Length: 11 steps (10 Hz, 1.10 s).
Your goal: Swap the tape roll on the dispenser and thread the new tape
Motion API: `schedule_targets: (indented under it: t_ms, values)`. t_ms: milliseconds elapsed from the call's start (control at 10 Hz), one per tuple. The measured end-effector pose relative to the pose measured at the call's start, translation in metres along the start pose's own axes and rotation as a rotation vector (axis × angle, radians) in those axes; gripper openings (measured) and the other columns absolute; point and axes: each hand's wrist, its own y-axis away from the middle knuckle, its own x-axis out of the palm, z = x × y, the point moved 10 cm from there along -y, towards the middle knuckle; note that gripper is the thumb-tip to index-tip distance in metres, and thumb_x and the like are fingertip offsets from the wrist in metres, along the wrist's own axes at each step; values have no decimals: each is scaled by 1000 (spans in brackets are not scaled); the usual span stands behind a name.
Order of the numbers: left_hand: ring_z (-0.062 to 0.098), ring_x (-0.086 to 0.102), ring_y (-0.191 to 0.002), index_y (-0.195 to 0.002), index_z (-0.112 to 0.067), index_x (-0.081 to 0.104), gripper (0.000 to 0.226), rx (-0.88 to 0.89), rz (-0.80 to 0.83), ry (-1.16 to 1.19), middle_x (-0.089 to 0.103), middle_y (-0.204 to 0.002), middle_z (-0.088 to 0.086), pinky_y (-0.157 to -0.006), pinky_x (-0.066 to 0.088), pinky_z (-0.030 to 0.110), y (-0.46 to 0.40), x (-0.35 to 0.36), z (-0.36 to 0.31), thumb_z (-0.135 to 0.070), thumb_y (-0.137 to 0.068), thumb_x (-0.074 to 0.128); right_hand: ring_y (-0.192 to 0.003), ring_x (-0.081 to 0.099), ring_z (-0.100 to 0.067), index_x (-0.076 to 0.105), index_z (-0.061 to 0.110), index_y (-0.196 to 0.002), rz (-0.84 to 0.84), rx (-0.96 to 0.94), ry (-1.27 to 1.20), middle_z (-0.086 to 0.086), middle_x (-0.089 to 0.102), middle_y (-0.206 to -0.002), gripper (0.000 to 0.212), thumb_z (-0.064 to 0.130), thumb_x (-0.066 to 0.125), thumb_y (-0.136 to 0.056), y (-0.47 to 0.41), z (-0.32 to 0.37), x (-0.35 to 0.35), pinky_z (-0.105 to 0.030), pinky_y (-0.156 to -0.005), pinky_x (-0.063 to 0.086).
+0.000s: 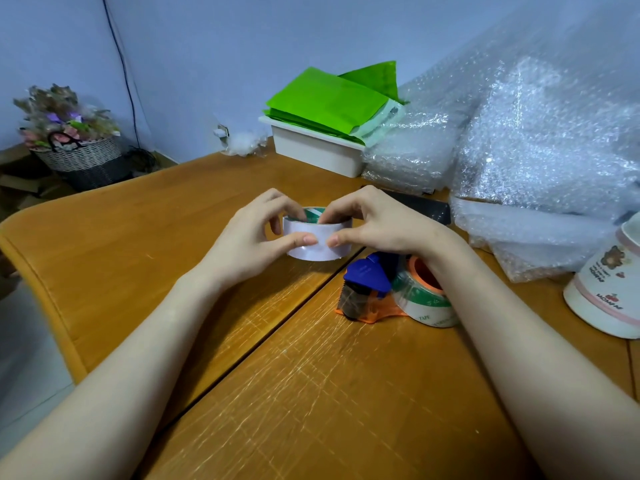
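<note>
new tape roll (317, 242): stands on edge on the tabletop (145, 233), between both hands, probably braced so it can't roll away.
left hand (258, 237): fingers hooked into the core, thumb pinching the outer face.
right hand (372, 225): same pinch, thumb tip beside the left thumb; likely feeling for the tape's loose end.
dispenser (372, 292): blue-orange, near the right wrist, old roll (424, 299) still mounted.
stage: swap not yet done.

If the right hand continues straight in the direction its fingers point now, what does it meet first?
The right hand points left, across the tape roll that it holds, so it would probably meet the left hand first; their thumbs almost touch already.
</note>
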Motion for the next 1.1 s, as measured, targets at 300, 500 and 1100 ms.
schedule_targets:
  t_ms: [300, 500, 1100]
  values:
    - [14, 60, -84, -90, -16, 75, 26, 8, 46, 66, 65, -91, -4, -72, 49, 30, 2, -2, 4, -37, -78, 66, -82, 46, -9, 71, 17, -94, 14, 95, 175, 11, 44, -82, 17, 13, 70, -78, -2, -12, 4, -24, -77, 33]
    - [10, 60, -96, -102, -13, 75, 20, 40, 45, -29, 65, -98, -5, -84, 50, 28, 4, -3, 3, -7, -88, 61, -85, 51, -12, 71, 17, -98, -5, 109, 211, 6, 52, -86, 19, 12, 67, -80, -3, -12, 3, -24, -77, 37]
    - [17, 38, -133, -135, -26, 50, 54, 74, -100, -198, 41, -148, -3, -107, 37, 39, 20, -18, -18, 0, -88, 53, -131, 41, -12, 61, 27, -118, -213, 111, 65, 4, 52, -138, 43, 3, 45, -85, 16, 15, -25, -41, -111, 32]
